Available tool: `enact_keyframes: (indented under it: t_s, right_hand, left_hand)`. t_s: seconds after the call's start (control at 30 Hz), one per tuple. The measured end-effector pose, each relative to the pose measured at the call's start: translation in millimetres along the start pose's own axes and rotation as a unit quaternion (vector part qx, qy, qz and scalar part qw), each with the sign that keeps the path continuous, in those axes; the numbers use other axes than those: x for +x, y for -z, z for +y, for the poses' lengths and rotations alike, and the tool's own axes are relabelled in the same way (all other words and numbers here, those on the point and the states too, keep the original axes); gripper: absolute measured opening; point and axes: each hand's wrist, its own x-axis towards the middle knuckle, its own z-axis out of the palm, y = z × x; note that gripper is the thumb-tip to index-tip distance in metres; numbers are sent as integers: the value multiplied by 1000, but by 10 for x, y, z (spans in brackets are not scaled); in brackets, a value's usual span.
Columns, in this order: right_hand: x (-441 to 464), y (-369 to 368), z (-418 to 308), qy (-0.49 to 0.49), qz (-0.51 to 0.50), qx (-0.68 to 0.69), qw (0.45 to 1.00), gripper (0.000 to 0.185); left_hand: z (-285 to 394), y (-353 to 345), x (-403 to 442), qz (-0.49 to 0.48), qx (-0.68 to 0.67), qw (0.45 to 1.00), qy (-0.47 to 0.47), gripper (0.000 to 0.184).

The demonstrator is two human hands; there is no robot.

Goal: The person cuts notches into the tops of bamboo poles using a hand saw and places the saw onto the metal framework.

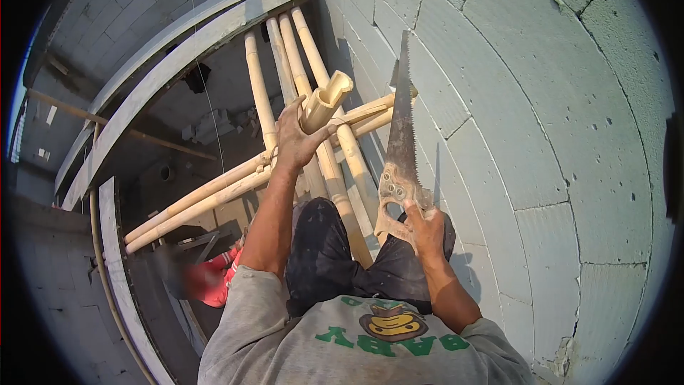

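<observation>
My left hand (298, 137) is wrapped round a short upright bamboo pole (324, 108), just below its notched, hollow top end. In my right hand (425, 228) is a handsaw (400, 150), gripped by its worn wooden handle. The saw's blade points up and away from me, its teeth facing right, close to the block wall and apart from the bamboo. Several long bamboo poles (329, 171) run lengthwise beneath my left hand and between my legs. Others cross them sideways near the pole I hold.
A light block wall (491, 135) rises close on the right. Long grey boards (178, 64) span the upper left. Crossing bamboo poles (199, 203) reach left. Below, a person in a red top (214, 281) is at the lower left, and rubble (214, 125) lies on the floor.
</observation>
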Motion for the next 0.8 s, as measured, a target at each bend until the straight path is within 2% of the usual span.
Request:
enact_keyframes:
  t_s: [0.07,0.1,0.2,0.23,0.33,0.37,0.47,0.5,0.53,0.6,0.63,0.67,0.73,0.8]
  right_hand:
    - [-28,53,152,-18,-12,-9,1000,33]
    - [4,82,293,-5,-14,-11,1000,33]
    - [33,135,426,30,-21,-49,998,34]
    - [37,139,442,42,-23,-66,997,35]
    - [20,161,409,72,-34,-87,993,36]
    - [22,172,406,84,-37,-95,991,36]
    - [-5,219,456,116,-40,-112,986,37]
    - [-13,232,463,125,-38,-116,985,37]
    - [-6,251,479,135,-36,-119,983,38]
    - [13,292,545,152,-32,-123,980,38]
    - [16,292,551,156,-30,-122,980,38]
    - [20,292,557,160,-29,-121,979,39]
    - [-19,312,481,155,-30,-128,979,39]
    - [-57,336,412,142,-30,-144,979,38]
  left_hand:
    - [394,96,128,64,80,993,-58,71]
    - [550,135,224,82,130,979,-136,56]
    - [701,37,422,38,152,967,-202,51]
    - [752,-2,442,28,213,956,-199,44]
    - [860,23,492,-31,217,965,-142,37]
    - [897,47,497,-25,243,955,-167,34]
    - [882,217,699,-174,103,979,-24,34]
    - [764,209,785,-193,74,978,-34,35]
    - [704,209,833,-190,12,982,1,35]
    - [597,239,894,-180,-113,975,70,37]
    - [539,324,918,-129,-171,976,41,37]
    - [420,320,919,-62,-288,955,43,29]
    - [401,448,867,48,-460,882,93,25]
    - [406,672,816,39,-424,895,136,24]
